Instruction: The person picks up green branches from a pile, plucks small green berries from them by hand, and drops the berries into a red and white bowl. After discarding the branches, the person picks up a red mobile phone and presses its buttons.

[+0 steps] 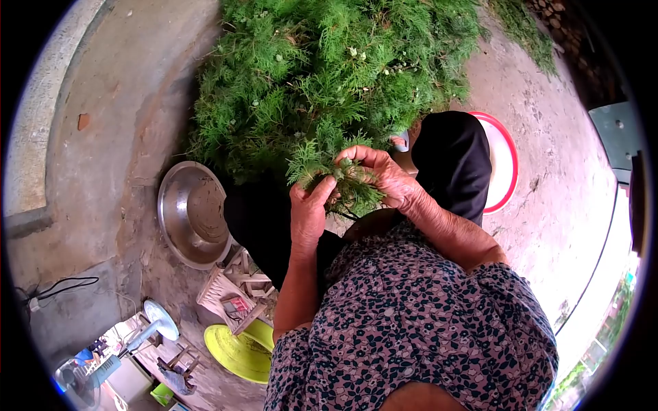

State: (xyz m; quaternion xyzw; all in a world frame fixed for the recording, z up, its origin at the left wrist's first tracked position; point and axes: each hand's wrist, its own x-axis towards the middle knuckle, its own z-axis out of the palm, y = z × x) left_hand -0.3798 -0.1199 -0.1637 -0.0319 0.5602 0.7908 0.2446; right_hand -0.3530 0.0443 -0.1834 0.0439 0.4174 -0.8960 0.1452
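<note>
Over the lap, my left hand [310,209] is closed, thumb and fingers pinching a small green evergreen sprig [306,164]. Right beside it, my right hand [384,177] bends its fingers around the top of the same bunch, whose lower leaves [360,195] hang between the two hands. Small pale green cones show near the right fingertips. A large heap of evergreen branches [308,82] lies just beyond the hands, with pale cones scattered in it.
A steel basin [205,229] stands at the left. Below it are a small wooden stool [226,294], a yellow-green basin [236,353] and a fan [161,320]. At the right, a white basin with a red rim [513,164] sits beside the knee. More branches [524,34] lie at the upper right.
</note>
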